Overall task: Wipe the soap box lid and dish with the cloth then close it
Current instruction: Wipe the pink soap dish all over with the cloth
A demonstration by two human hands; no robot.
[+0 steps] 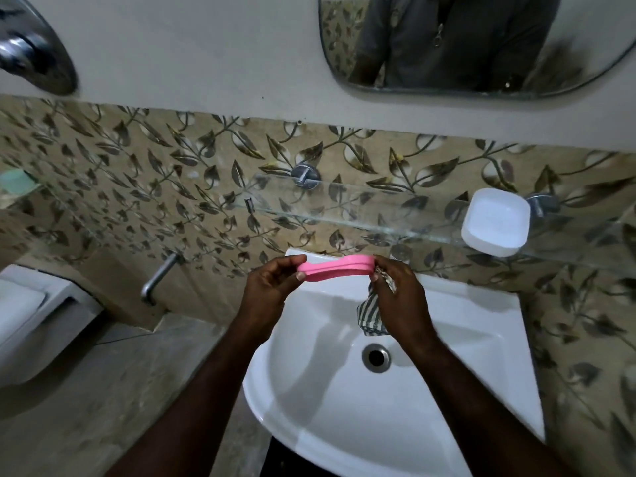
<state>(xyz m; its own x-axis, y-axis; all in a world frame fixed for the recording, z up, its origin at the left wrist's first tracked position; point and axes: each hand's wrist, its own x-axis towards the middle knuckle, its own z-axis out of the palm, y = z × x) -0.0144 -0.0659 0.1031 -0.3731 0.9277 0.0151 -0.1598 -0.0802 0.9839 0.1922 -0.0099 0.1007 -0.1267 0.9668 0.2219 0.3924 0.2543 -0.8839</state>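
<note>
Under everything, a white sink (481, 339), basin open below and drain (376, 357) at its middle. Above it, fixed along the leaf-patterned tiles, a glass shelf (344, 208).

Resting on the right part of that shelf, well apart from the work: the white half of the soap box (494, 222), close to the front edge. Impossible to tell which way up.

Held over the back rim of the sink, between both hands: the pink half (335, 267), seen edge-on and roughly level. Gripping its left end, the left hand (272, 287), fingers and thumb curled round it. Clenched on the cloth, the right hand (395, 287), pressing a bunched corner against the pink half's right end. Hanging from that hand toward the basin, the rest of the striped cloth (371, 318).

Probably mid-wipe on the pink half, with the white half not yet rejoined and the box not closed. Hard to say which half counts as lid and which as dish.

Main danger: twisting the pink half loose with a firm rub from the right, given only a fingertip hold at the other end, then a drop into the basin. Also worth minding: the white half so near the glass edge, easy to knock off with a careless reach. Lesser risk: wiping only the rim and missing the hollow.
</note>
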